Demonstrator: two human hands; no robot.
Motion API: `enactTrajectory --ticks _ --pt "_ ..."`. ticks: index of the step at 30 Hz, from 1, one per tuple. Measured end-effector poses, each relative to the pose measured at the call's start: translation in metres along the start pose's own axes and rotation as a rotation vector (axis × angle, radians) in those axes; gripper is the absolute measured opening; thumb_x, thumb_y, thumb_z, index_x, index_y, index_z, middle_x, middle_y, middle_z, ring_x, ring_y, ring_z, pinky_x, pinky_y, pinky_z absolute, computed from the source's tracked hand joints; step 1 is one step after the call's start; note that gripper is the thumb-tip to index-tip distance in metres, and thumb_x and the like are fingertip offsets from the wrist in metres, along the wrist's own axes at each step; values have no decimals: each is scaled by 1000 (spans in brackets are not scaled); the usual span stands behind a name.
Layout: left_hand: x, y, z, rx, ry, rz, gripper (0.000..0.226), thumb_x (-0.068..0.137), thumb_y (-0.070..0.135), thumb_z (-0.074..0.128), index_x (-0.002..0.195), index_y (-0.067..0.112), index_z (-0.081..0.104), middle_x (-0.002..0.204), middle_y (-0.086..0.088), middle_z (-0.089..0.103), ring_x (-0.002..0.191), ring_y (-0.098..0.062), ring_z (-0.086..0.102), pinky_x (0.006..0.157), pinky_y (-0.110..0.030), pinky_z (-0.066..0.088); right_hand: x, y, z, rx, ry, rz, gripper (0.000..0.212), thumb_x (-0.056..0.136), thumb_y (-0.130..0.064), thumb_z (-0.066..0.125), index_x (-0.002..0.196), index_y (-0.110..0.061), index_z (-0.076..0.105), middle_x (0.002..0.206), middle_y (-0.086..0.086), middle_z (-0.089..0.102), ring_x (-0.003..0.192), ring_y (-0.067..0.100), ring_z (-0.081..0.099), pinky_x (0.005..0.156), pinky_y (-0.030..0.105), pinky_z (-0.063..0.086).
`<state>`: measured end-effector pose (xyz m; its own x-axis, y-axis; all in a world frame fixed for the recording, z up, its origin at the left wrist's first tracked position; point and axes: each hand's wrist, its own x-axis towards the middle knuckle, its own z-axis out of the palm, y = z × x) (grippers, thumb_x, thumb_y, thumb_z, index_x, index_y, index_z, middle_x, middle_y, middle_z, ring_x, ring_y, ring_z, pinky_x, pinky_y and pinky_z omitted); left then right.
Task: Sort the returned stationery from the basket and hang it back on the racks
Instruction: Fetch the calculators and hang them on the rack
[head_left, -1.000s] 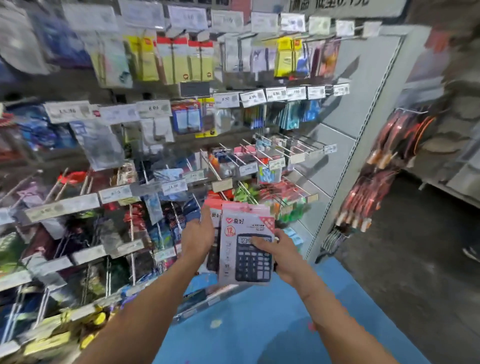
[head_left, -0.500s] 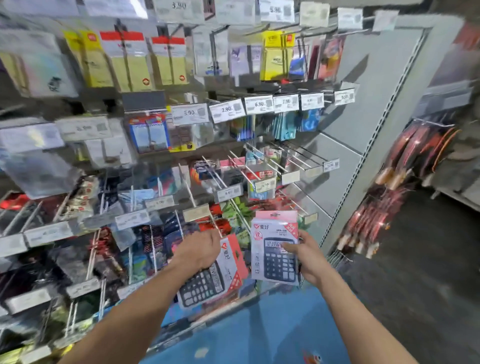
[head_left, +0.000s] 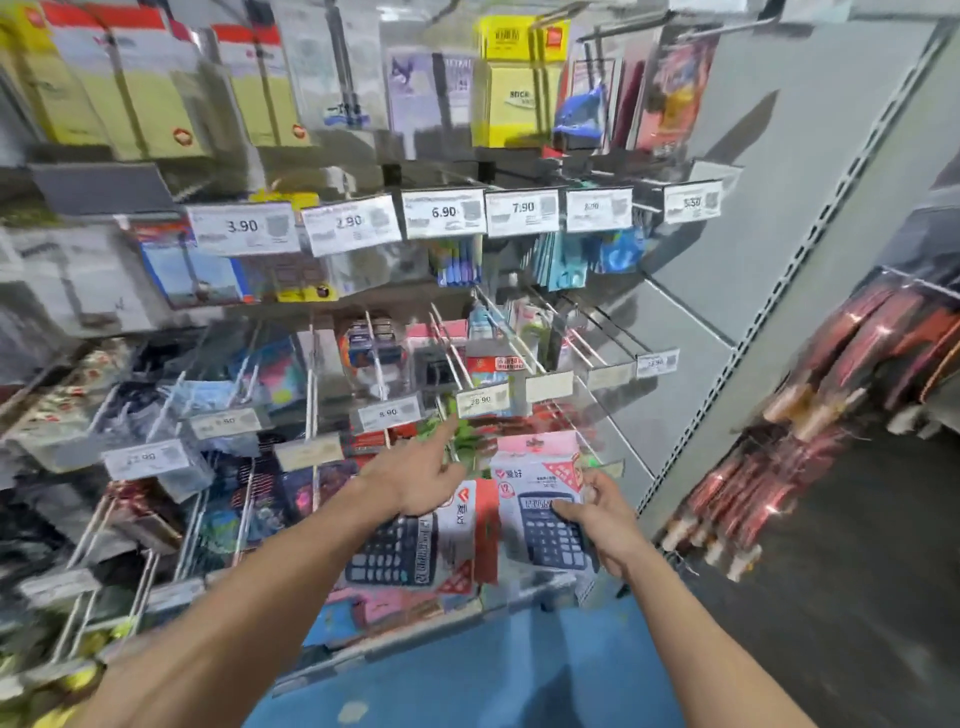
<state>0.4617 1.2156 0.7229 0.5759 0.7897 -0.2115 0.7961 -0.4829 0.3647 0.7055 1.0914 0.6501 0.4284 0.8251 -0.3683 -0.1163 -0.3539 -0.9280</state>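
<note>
Low on the rack (head_left: 310, 384), right calculator pack (head_left: 545, 493): upright, long axis vertical, hang-tab up, face nearward.
Right hand (head_left: 605, 527): thumb on the keypad, fingers behind, grasping that pack's right edge.
Left hand (head_left: 415, 483): forefinger stretched toward the 28.90 tag (head_left: 482, 400); grip cannot be told.
Left calculator pack (head_left: 415, 543): under that palm, turned sideways, long axis roughly level.
Handling: probably light, stiff, slick-faced; hold the edges, leaving the hang-tab free.

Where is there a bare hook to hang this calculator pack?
The far-right hooks, between the 28.90 tag and the grey back panel, look bare. Left of that tag every hook is packed, crowded around your left hand.
</note>
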Motion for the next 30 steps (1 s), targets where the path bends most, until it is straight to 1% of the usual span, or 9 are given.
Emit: enactTrajectory --ticks 2,7,10,14,19,21,24,27,30 --pt "7 4 3 54 -27 -32 77 102 51 35 165 27 -3 106 -15 72 96 -35 66 91 -43 53 9 -2 -5 -53 -45 -47 45 73 7 79 110 -6 58 103 19 75 89 28 74 87 48 60" --pt "13 27 18 95 -32 -186 78 99 54 38 164 24 6 128 -20 64 114 -37 62 93 -44 50 42 -13 -31 -150 -237 -64 26 79 8 74 100 2 61 92 17 76 76 23 75 60 32 58" --pt "10 33 24 103 -38 -251 81 95 58 35 163 22 9 112 -18 68 99 -36 65 87 -43 52 54 -11 -35 -188 -244 -109 32 76 6 77 100 8 56 103 33 69 81 33 74 67 46 62" --pt "13 37 27 90 8 -240 86 94 59 35 161 40 -15 94 -11 71 83 -31 65 84 -43 54 62 -2 -30 -164 -327 -178 42 67 -18 85 102 -12 62 106 22 72 97 42 72 83 61 59" --pt "25 22 57 10 236 -157 78 93 56 44 157 38 6 63 2 59 69 -26 61 72 -42 53 86 31 -17 -50 -448 -252 38 88 9 69 121 -6 57 115 10 74 112 30 69 103 54 52" --pt "36 5 77 43 302 -80 57 90 61 43 134 27 29 66 0 59 70 -32 61 70 -45 54 100 45 -4 -15 -472 -268 38 90 9 67 122 -10 57 115 2 75 113 25 70 103 50 53" --pt "55 -14 97 111 423 -2 39 82 66 35 100 32 28 73 -4 61 72 -35 58 69 -48 52 132 65 15 10 -480 -402 39 89 10 69 122 -5 54 115 5 75 113 28 69 96 40 57" --pt "69 -32 114 50 630 104 42 82 64 37 108 31 37 64 2 60 64 -22 57 64 -42 49 158 76 32 33 -513 -544 46 80 4 74 122 -5 55 112 2 76 105 18 71 84 26 57" --pt "73 -44 129 -32 715 223 65 81 58 40 141 34 36 58 2 60 55 -11 53 58 -31 40 174 92 43 70 -549 -666 51 78 -7 73 126 -5 54 116 2 75 107 13 71 86 24 56"
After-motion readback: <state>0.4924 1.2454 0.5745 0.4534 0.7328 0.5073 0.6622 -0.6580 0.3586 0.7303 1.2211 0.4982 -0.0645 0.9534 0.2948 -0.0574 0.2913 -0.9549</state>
